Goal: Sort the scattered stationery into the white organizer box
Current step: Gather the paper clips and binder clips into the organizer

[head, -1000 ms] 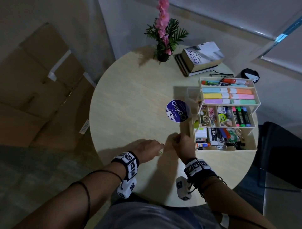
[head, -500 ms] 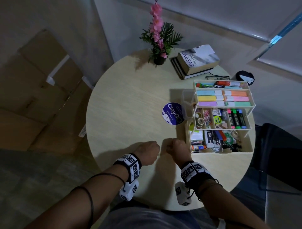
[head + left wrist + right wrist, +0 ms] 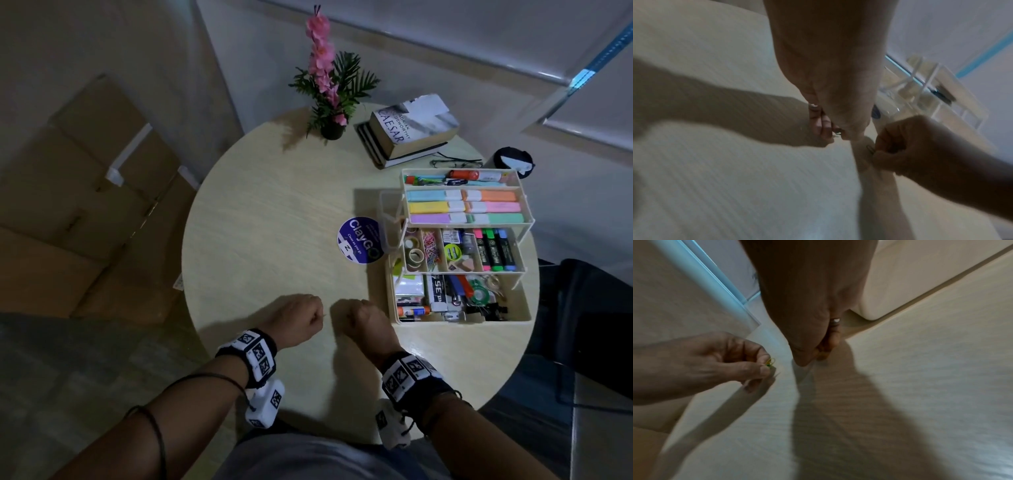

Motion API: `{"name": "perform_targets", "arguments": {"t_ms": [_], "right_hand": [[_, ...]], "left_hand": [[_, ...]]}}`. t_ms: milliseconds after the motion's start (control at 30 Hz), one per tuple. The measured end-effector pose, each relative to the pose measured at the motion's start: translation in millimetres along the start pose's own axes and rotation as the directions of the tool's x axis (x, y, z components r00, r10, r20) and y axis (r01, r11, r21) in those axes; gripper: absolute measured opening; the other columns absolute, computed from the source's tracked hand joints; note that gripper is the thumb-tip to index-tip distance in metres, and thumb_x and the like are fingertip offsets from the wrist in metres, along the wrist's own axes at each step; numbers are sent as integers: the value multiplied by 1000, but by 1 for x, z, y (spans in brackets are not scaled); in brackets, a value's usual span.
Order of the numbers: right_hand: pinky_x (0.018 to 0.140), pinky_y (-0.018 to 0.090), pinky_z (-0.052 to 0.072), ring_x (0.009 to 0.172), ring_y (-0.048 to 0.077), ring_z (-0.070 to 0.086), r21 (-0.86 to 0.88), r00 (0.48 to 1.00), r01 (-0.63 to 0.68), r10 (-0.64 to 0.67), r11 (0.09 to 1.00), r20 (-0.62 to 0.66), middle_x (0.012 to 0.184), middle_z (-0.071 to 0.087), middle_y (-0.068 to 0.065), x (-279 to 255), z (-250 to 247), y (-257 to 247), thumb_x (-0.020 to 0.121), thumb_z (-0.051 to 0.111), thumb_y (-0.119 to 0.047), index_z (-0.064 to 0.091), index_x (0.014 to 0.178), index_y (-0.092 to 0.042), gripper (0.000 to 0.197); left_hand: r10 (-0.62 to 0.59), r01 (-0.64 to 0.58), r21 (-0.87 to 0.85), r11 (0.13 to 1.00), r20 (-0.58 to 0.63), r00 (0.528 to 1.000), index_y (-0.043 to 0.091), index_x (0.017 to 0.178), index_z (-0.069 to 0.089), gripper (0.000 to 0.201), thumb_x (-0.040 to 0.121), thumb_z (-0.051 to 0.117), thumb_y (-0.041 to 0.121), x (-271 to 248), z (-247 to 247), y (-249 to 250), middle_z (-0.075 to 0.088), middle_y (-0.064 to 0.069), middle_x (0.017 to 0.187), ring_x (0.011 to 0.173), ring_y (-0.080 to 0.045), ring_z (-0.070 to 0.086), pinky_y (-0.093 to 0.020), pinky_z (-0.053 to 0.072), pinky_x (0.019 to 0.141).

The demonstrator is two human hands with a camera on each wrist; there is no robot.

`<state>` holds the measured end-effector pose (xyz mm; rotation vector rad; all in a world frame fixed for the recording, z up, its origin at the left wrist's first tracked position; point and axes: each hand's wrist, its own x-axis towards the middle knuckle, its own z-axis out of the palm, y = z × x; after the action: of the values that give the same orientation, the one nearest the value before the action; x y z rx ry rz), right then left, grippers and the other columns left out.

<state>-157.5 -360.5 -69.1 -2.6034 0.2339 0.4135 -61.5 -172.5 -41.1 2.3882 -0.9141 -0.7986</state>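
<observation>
The white organizer box (image 3: 513, 320) stands open in three tiers at the table's right, filled with highlighters, markers, tape and clips. Both my hands hover over the table's near middle, left of the box, fingers curled. My left hand (image 3: 317, 317) pinches small yellow and green paper clips (image 3: 770, 362) between thumb and forefinger (image 3: 835, 133). My right hand (image 3: 342, 315) sits a few centimetres to its right and pinches a thin wire paper clip (image 3: 870, 148), which pokes out of its fist. In the right wrist view its fingertips (image 3: 821, 353) curl under the palm.
A round purple ClayGo sticker (image 3: 360, 245) lies left of the box. A potted pink flower (image 3: 330, 102), stacked books (image 3: 407, 130) and glasses (image 3: 452, 161) sit at the far edge. Cardboard boxes (image 3: 85, 205) lie on the floor to the left, and a dark chair (image 3: 589, 308) is at the right.
Both hands have drawn back a little from the box's near corner toward me. The left hand's fingers, stretched toward the right hand before, are now curled in.
</observation>
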Motion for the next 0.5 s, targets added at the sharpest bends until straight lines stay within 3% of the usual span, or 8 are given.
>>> {"name": "perform_targets", "arguments": {"t_ms": [67,133,233,333,400,500], "right_hand": [[60,38,40,72,32,59,132,998,59,-55,990,-33,83,64,10,-13,-16,-9,78,71,-10,59,89,-11,16],[60,38,43,70,24,56,234,990,90,-62,968,-125,81,62,3,-29,-40,-10,78,71,-10,59,92,-15,19],[63,30,49,71,14,59,339,946,33,81,940,-315,81,64,-6,-43,-88,13,84,74,-14,68,97,-18,15],[67,26,50,74,10,65,413,846,-81,281,907,-453,82,70,-7,-40,-134,55,90,73,-11,74,101,-15,11],[72,30,55,78,14,69,425,808,-162,367,891,-460,85,74,-3,-33,-151,82,91,74,-12,76,102,-12,11],[76,38,62,78,13,72,434,832,-183,374,882,-410,86,77,-4,-23,-156,107,93,75,-16,77,99,-15,7]], "left_hand": [[-61,53,-156,986,-44,997,13,82,61,12,92,66,13,4,-4,7,63,1,74,65,-13,54,-26,41,61],[-88,63,-300,952,-71,994,17,84,61,12,92,67,9,14,-8,18,64,4,74,64,-9,57,-26,47,62],[-94,31,-417,908,-131,987,20,83,62,16,91,69,8,36,-12,50,64,10,70,60,2,56,-17,45,61],[-63,-36,-437,899,-210,976,20,80,63,16,88,72,9,62,-17,101,63,12,67,59,5,56,-13,42,60],[-13,-93,-433,897,-237,971,16,81,66,12,89,72,10,78,-18,136,65,10,71,63,2,60,-13,46,61],[22,-140,-406,903,-282,959,12,81,68,10,89,71,9,103,-12,176,68,4,75,68,-8,64,-25,55,65]]}}
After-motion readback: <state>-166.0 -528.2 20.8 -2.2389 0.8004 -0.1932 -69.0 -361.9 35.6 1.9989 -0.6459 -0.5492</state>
